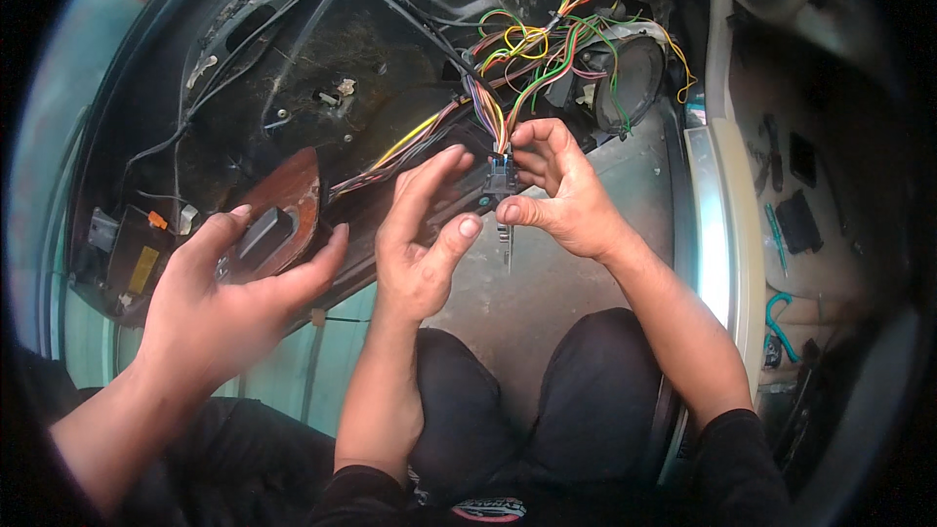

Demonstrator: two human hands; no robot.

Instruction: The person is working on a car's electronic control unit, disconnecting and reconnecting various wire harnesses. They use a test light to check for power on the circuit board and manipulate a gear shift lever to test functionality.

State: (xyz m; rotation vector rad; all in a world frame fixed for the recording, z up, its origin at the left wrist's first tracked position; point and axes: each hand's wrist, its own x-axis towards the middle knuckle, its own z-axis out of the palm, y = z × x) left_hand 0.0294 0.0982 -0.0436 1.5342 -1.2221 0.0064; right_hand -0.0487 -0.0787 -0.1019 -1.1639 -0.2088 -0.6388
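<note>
My right hand [576,197] grips a black wire connector [501,179] between thumb and fingers. Metal pins or a small metal part [506,242] stick out below it. Multicoloured wires [496,127] run up from its top. Just left of the connector, my left hand [422,234] is held with thumb and fingers apart and nothing between them. A second bundle of wires [400,148], with a yellow one among them, passes behind my left fingertips. Another person's open hand [229,283] reaches in from the lower left, in front of a reddish-brown trim piece [293,190] with a black part.
A dark car door panel [293,68] with cables fills the upper left. Loose coloured wires [547,44] hang near a round speaker [639,78]. Right of the pale door sill [732,224] lie a black pouch-like thing [800,222] and a teal hooked tool [778,322].
</note>
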